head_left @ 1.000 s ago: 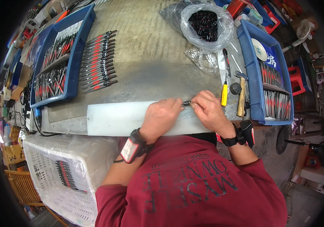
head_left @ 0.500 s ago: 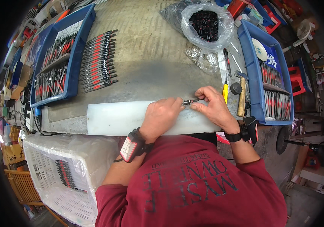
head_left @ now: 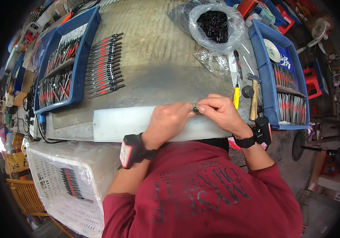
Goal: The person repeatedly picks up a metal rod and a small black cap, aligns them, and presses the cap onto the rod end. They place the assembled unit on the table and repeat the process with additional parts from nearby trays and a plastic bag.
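My left hand [head_left: 170, 119] is closed on a dark, slim pen-shaped tool [head_left: 194, 110]; only a short piece of it shows between the two hands. Thumb and fingers of my right hand [head_left: 221, 113] pinch its other end. Both hands are together over the right part of a white board [head_left: 122, 123] along the bench's near edge. Most of the tool is hidden by my fingers. Black-and-red pen-shaped tools [head_left: 104, 65] lie in a row on the bench, left of the hands.
Blue trays [head_left: 76, 81] of similar tools stand left and right. Behind my right hand lie a yellow-handled screwdriver [head_left: 236, 98], a hammer [head_left: 253, 104] and a bag of small metal parts [head_left: 213, 63]. A bag of black parts [head_left: 214, 25] stands farther back. A white crate [head_left: 92, 170] sits lower left.
My right fingers have closed in toward my left hand, and less of the pen-shaped tool shows. The left hand stays nearly in place.
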Motion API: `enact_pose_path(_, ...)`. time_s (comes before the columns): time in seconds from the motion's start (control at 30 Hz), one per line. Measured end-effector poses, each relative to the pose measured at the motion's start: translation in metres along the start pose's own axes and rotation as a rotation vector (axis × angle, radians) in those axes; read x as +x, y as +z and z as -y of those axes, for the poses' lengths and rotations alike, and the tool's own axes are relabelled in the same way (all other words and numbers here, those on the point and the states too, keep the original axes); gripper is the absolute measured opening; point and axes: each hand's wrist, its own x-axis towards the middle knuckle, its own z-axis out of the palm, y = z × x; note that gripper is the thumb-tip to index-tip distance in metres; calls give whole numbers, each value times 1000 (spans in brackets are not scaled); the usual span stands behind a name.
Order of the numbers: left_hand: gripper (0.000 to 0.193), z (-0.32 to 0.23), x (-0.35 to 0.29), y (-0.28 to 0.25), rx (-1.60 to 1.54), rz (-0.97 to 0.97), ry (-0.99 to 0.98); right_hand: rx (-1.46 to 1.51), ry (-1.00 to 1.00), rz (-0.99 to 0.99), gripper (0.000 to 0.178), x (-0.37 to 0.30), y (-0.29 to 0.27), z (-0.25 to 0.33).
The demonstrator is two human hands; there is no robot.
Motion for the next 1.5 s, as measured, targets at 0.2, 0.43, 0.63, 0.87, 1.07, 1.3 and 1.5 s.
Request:
enact_pose_path(0.2, 19, -25, 8, -7, 242, -21, -100, 35, 26, -218, 17, -1, 12, 2)
enact_pose_path(0.43, 19, -21, 11, -17, 65, 54, -69, 163, 55, -143, 18, -4, 7, 7)
enact_pose_path(0.63, 21, -30, 10, -10, 188, -10, -93, 36, -62, -327, 19, -8, 18, 7)
enact_pose_path(0.87, 22, -28, 10, -10, 154, -14, -115, 231, 41, -272, 32, -2, 15, -3)
enact_pose_path(1.07, 20, -27, 9, -11, 136, 3, -128, 225, 116, -209, 30, -3, 13, -1)
enact_pose_path(1.3, 19, -24, 8, -11, 98, 16, -126, 95, 74, -226, 19, -2, 14, 3)
enact_pose_path(1.5, 22, -19, 9, -16, 8, -2, -68, 71, -92, -181, 13, -3, 6, 7)
